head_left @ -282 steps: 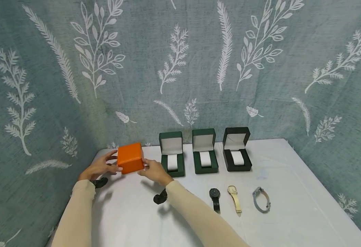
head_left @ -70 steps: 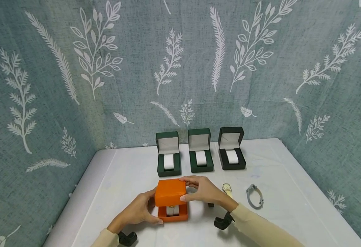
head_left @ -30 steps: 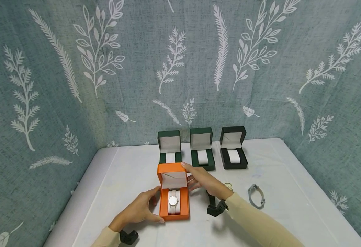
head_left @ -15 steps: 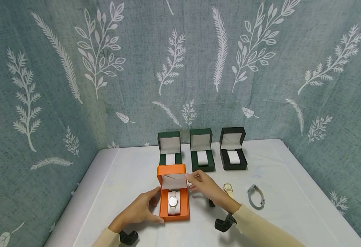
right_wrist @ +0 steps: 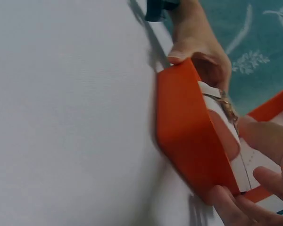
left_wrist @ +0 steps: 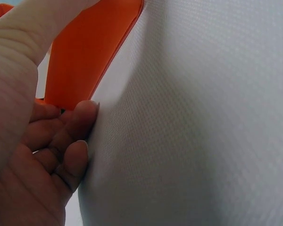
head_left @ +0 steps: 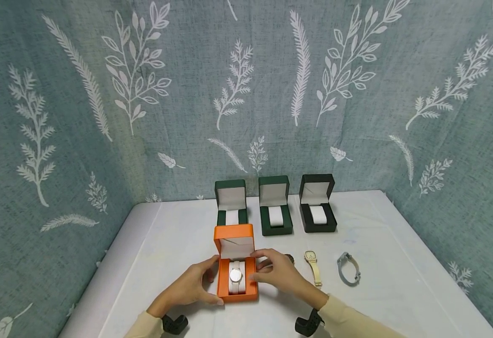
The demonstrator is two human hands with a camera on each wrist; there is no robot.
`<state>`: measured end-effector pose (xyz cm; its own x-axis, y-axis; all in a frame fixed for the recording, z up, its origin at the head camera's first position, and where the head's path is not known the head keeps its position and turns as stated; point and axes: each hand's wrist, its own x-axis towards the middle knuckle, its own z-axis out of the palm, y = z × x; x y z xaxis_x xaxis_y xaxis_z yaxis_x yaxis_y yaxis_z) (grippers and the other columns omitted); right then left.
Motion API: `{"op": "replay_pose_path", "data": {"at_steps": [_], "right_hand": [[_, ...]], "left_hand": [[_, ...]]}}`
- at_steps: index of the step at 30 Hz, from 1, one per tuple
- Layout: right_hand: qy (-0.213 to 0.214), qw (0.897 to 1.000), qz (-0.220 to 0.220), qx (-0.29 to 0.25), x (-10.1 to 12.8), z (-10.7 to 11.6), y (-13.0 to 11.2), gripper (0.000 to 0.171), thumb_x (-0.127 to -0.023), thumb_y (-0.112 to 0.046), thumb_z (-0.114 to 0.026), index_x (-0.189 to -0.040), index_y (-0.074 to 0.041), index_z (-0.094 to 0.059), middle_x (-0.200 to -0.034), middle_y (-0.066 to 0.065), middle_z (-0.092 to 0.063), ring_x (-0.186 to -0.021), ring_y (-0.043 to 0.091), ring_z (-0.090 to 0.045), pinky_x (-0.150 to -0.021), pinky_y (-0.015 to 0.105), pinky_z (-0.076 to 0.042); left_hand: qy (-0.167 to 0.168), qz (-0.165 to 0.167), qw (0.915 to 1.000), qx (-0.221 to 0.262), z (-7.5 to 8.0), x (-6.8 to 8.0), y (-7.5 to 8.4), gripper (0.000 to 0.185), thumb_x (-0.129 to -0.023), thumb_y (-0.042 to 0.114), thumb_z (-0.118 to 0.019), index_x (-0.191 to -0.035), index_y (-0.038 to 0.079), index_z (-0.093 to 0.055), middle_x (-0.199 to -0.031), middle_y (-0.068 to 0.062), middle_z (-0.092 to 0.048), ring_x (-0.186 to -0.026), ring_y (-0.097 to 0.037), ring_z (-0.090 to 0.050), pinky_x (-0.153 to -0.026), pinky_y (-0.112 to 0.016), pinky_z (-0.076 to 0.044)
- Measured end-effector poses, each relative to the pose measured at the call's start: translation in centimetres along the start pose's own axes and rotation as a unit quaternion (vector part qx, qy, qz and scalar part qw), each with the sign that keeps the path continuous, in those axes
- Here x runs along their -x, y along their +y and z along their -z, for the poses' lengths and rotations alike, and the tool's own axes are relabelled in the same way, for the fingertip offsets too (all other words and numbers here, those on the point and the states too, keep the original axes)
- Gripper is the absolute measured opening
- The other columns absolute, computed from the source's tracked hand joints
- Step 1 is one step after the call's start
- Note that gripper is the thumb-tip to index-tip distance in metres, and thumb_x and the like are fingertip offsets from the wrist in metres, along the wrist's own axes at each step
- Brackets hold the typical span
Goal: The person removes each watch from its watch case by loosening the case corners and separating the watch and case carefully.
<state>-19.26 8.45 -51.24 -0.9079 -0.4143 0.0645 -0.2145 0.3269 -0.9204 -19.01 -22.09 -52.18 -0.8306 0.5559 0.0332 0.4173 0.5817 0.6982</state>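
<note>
Leaving the lid, right hand (head_left: pixel 277 274) now joins left hand (head_left: pixel 193 286), both clasping unlabelled orange box (head_left: pixel 236 277).

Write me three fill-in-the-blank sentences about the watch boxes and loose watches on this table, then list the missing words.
1. The open orange box held by the left hand and right hand contains a ____ watch.
2. Behind it stand ____ open boxes holding only cushions.
3. The gold watch lies to the ____ of the grey watch.

Missing words: white; three; left
</note>
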Motion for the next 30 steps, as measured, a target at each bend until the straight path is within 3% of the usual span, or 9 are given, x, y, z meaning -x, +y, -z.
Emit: {"op": "replay_pose_path", "data": {"at_steps": [6,12,16,21,25,27,30], "right_hand": [[0.001,0.999,0.034,0.028,0.4,-0.6,0.3,0.058,-0.080,-0.021,-0.091,-0.131,-0.006,-0.066,-0.120,0.011,-0.064,-0.100,0.023,-0.069,-0.082,0.028,-0.058],[-0.003,0.999,0.026,0.035,0.6,-0.8,0.3,0.058,-0.082,-0.025,-0.090,-0.131,-0.005,-0.067,-0.113,0.006,-0.065,-0.097,0.019,-0.068,-0.080,0.026,-0.058],[-0.007,0.999,0.023,0.047,0.7,-1.0,0.2,0.058,-0.082,-0.025,-0.090,-0.131,-0.005,-0.067,-0.111,0.005,-0.066,-0.094,0.018,-0.068,-0.078,0.024,-0.058],[-0.010,0.998,0.028,0.047,1.0,-1.1,0.0,0.058,-0.082,-0.024,-0.090,-0.131,-0.004,-0.067,-0.111,0.008,-0.065,-0.094,0.022,-0.068,-0.078,0.024,-0.057],[-0.005,0.998,0.032,0.058,1.0,-1.1,0.0,0.058,-0.082,-0.024,-0.089,-0.132,-0.003,-0.067,-0.112,0.009,-0.065,-0.095,0.023,-0.069,-0.078,0.025,-0.057],[-0.003,0.997,0.034,0.064,0.9,-1.1,0.0,0.059,-0.082,-0.024,-0.089,-0.132,-0.003,-0.067,-0.113,0.009,-0.065,-0.095,0.022,-0.069,-0.078,0.025,-0.057],[-0.001,0.997,0.038,0.070,0.8,-1.0,0.0,0.059,-0.083,-0.025,-0.089,-0.133,-0.002,-0.067,-0.112,0.009,-0.066,-0.095,0.022,-0.069,-0.078,0.024,-0.057]], "left_hand": [[0.002,-0.006,1.0000,0.004,0.0,0.0,-0.3,0.122,-0.067,0.047,-0.096,-0.154,-0.012,-0.033,-0.096,0.003,-0.060,-0.088,-0.012,-0.056,-0.075,-0.026,-0.048],[-0.012,-0.001,0.9998,0.016,0.4,0.0,-0.1,0.121,-0.069,0.045,-0.096,-0.156,-0.009,-0.032,-0.096,0.002,-0.060,-0.089,-0.014,-0.055,-0.076,-0.027,-0.048],[-0.015,0.002,0.9994,0.032,0.9,0.2,0.0,0.109,-0.072,0.039,-0.094,-0.154,-0.007,-0.039,-0.092,0.000,-0.063,-0.084,-0.015,-0.057,-0.071,-0.026,-0.049],[0.051,-0.003,0.9985,0.019,1.6,0.5,0.1,0.079,-0.077,0.039,-0.091,-0.140,0.001,-0.061,-0.099,-0.002,-0.071,-0.076,-0.012,-0.060,-0.066,-0.026,-0.050],[0.114,-0.046,0.9924,0.008,1.8,0.2,0.2,0.063,-0.076,0.035,-0.093,-0.126,0.004,-0.071,-0.101,-0.004,-0.073,-0.072,-0.008,-0.060,-0.063,-0.028,-0.052],[0.124,-0.072,0.9896,0.011,1.7,-0.1,0.3,0.060,-0.074,0.034,-0.094,-0.123,0.006,-0.072,-0.100,-0.004,-0.074,-0.072,-0.008,-0.060,-0.061,-0.029,-0.052],[0.113,-0.097,0.9888,0.006,1.4,-0.5,0.5,0.060,-0.074,0.037,-0.094,-0.123,0.009,-0.072,-0.103,-0.001,-0.072,-0.072,-0.008,-0.060,-0.059,-0.029,-0.052]]}}
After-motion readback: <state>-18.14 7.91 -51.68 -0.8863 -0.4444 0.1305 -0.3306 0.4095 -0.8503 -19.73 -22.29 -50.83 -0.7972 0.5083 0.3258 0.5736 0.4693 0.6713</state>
